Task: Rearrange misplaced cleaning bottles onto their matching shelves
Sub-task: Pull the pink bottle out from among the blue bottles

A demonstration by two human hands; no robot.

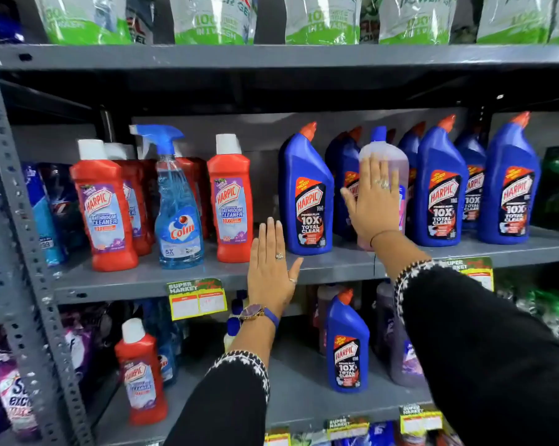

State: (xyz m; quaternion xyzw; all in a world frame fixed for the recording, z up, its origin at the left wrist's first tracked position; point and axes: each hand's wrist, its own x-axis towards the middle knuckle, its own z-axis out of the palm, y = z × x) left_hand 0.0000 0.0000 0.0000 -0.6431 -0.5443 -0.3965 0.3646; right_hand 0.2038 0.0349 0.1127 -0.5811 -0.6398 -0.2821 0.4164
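Observation:
On the middle shelf [149,280] a clear pink-liquid bottle [388,152] with a blue cap stands among several blue Harpic toilet cleaners [306,194]. My right hand [373,201] lies flat against its front, fingers spread, not closed around it. My left hand [271,268] hovers open in front of the shelf edge, beside the leftmost blue Harpic. To the left, a blue Colin spray bottle [175,201] stands between red Harpic bathroom cleaners [106,207]. On the lower shelf stand one red Harpic [143,371] and one blue Harpic [347,346].
Green-and-white detergent pouches [207,20] fill the top shelf. A perforated grey upright [17,220] frames the left side. Yellow price tags [196,299] hang on shelf edges. Purple pouches [14,397] sit lower left, green bottles [558,188] far right.

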